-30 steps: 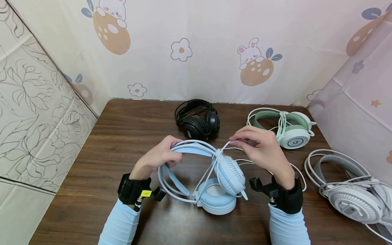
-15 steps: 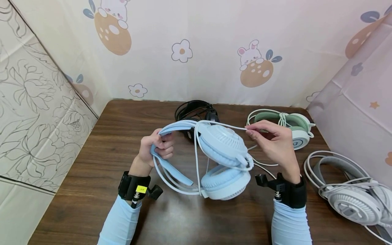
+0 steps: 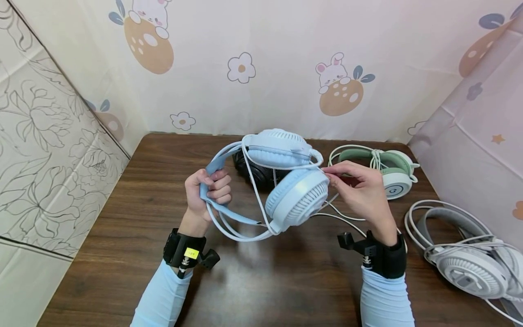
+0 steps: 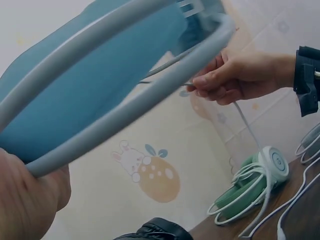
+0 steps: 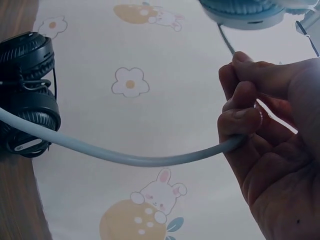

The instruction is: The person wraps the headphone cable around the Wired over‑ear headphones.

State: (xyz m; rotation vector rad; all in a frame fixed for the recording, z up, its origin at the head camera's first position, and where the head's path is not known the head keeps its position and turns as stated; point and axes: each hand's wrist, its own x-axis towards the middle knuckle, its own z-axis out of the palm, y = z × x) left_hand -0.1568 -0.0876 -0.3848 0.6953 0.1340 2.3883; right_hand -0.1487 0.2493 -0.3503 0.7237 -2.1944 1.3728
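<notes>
Light blue headphones are held up over the table, ear cups toward the right. My left hand grips their headband, fingers curled round it. My right hand pinches the white cable between thumb and fingers, close beside the ear cups. In the right wrist view, the cable runs through the curled fingers and on toward an ear cup. A loop of cable also crosses the headphones between headband and cups.
Black headphones lie behind the blue pair, partly hidden. Green and white headphones, their cable bundled, lie at the back right. White and grey headphones lie at the right edge of the brown table. A patterned curtain hangs behind.
The left hand has raised and turned the blue headphones, so the ear cups now sit higher. The right hand has moved slightly right, still pinching the cable, which stretched out from the cups midway.
</notes>
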